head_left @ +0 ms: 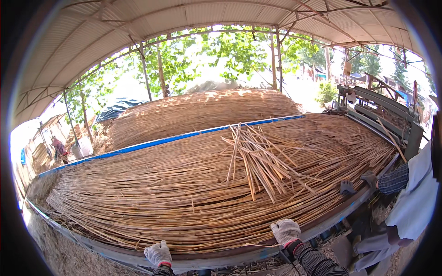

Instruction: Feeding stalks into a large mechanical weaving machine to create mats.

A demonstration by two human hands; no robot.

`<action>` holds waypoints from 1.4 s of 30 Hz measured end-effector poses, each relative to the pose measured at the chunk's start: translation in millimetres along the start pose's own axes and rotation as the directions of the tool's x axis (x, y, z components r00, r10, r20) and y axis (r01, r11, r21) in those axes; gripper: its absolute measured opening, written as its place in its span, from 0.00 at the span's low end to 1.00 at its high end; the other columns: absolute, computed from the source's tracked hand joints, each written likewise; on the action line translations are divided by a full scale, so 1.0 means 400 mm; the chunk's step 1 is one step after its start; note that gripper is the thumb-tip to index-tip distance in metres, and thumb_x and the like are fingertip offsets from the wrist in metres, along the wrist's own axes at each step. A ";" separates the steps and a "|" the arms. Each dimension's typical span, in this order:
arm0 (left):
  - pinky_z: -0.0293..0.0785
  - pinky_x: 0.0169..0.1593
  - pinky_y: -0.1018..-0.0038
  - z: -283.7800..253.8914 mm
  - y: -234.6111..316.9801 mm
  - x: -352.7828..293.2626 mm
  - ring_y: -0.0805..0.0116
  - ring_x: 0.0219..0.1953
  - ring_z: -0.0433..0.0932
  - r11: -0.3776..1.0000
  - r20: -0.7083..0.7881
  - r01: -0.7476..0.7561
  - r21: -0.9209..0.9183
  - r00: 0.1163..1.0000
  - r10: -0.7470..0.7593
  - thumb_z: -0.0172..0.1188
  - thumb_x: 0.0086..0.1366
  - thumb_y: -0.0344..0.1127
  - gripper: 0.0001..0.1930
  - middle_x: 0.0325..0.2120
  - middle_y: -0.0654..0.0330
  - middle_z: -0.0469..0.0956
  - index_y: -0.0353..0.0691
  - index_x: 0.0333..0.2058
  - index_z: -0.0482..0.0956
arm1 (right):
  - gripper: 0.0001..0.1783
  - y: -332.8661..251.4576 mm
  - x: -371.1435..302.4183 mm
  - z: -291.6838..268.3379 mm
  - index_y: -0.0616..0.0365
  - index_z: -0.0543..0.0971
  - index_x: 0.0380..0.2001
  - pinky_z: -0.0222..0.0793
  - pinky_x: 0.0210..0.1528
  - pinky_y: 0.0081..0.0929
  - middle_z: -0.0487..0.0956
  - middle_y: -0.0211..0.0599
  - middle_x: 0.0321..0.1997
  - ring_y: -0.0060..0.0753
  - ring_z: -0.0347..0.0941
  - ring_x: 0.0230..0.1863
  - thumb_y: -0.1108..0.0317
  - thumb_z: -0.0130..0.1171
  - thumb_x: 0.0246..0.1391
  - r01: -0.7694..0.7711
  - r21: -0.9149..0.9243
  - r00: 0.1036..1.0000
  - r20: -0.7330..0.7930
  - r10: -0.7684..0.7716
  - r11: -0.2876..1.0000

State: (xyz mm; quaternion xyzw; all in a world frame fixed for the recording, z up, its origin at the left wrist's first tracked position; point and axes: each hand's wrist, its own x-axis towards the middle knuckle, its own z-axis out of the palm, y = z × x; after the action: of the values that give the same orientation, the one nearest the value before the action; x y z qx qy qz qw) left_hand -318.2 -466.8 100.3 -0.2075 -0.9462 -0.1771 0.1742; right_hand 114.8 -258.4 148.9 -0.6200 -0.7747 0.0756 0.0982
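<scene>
The person's left hand (158, 253), in a pale knitted glove with a red cuff, is resting at the near edge of a bed of long reeds (138, 193), its fingers bending together over the edge; whether they are gripping anything I cannot tell; the right hand (285, 231), gloved alike, is lying farther along that edge, well apart from the left, its fingers curling narrowly onto the reed ends; I cannot tell if a stalk is inside them. A metal rail (216, 262) is running along the edge by both hands; the reeds are spreading away beyond them, mostly lying lengthwise from left to right.

To the right of the right hand, a co-worker is leaning in, with two grey-gloved hands, one (346, 187) lying on the reeds and the other (369, 178) at the edge, below a dark checked sleeve (393, 180). Beyond the right hand, a loose heap of shorter stalks (262, 165) is lying crosswise on the bed; a blue rail (175, 139) is bordering the far side; past it a second reed stack (202, 108) is rising, with a dark tarp (117, 109) drooping at its left end; far right of both hands, a grey-green machine (384, 108) is standing; leafy trees (244, 50) are showing behind, and a curved roof (198, 16) is arching overhead.
</scene>
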 end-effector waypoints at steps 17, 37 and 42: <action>0.67 0.58 0.61 -0.013 -0.002 0.003 0.53 0.41 0.79 0.999 0.057 -0.037 -0.023 0.998 0.039 0.60 0.66 0.58 0.25 0.27 0.51 0.85 0.42 0.25 0.90 | 0.26 0.001 -0.001 0.010 0.57 0.88 0.36 0.77 0.48 0.47 0.86 0.45 0.36 0.50 0.82 0.41 0.46 0.54 0.65 0.036 -0.037 0.994 -0.104 -0.039 0.999; 0.68 0.57 0.62 -0.001 -0.012 0.009 0.54 0.38 0.81 0.998 0.052 -0.054 -0.022 0.997 0.055 0.61 0.65 0.56 0.23 0.24 0.52 0.85 0.42 0.24 0.90 | 0.27 -0.014 -0.007 -0.013 0.55 0.87 0.43 0.74 0.55 0.44 0.86 0.40 0.44 0.44 0.79 0.50 0.44 0.49 0.68 -0.018 -0.039 1.000 -0.008 0.018 0.999; 0.68 0.57 0.61 0.000 -0.009 0.005 0.54 0.39 0.80 0.998 0.023 -0.065 -0.012 0.998 0.066 0.59 0.66 0.55 0.24 0.24 0.52 0.85 0.41 0.24 0.89 | 0.28 -0.016 -0.005 -0.013 0.54 0.87 0.43 0.74 0.56 0.44 0.85 0.41 0.44 0.44 0.79 0.50 0.43 0.48 0.68 -0.038 -0.041 0.999 0.013 0.039 0.998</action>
State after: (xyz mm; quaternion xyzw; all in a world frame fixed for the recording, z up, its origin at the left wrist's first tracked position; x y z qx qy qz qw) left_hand -321.6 -469.2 100.2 -0.2415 -0.9398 -0.1742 0.1675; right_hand 110.4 -261.8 155.4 -0.6361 -0.7647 0.0660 0.0785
